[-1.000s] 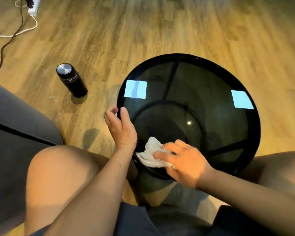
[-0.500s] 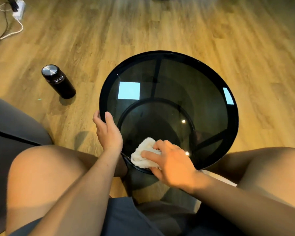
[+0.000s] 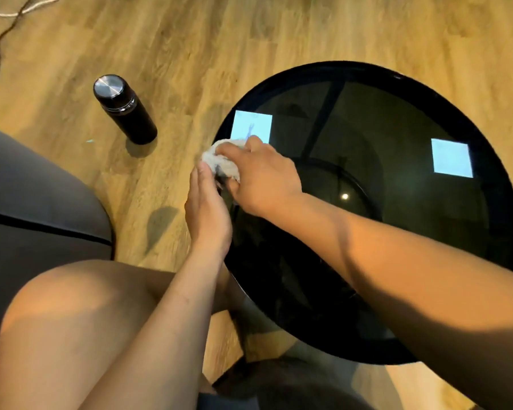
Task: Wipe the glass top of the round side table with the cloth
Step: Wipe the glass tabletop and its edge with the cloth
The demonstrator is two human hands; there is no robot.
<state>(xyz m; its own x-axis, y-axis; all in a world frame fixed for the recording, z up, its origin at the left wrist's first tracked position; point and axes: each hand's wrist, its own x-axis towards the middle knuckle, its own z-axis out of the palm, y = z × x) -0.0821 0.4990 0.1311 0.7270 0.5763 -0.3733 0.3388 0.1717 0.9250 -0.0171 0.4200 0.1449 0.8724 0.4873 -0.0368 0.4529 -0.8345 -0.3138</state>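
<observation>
1. the right hand's fingers are curled over the bunched white cloth, grasping it and pressing it down at the left edge of the glass.
2. the left hand's fingers lie straight and together along the table's side. their tips touch the cloth and they hold nothing.
3. half a second ago the cloth sits at the near edge, in front of the person. now it is up at the left rim, just below the left square reflection. the left hand, hooked over the rim then, now lies flatter against it.
4. this likely means the wipe is following the edge of the glass top, with the near-left arc covered. the far side and the right part by the rim probably still need passes.
5. a black bottle stands on the wood floor left of the table, apart from it. a grey cushion lies nearer the person.
</observation>
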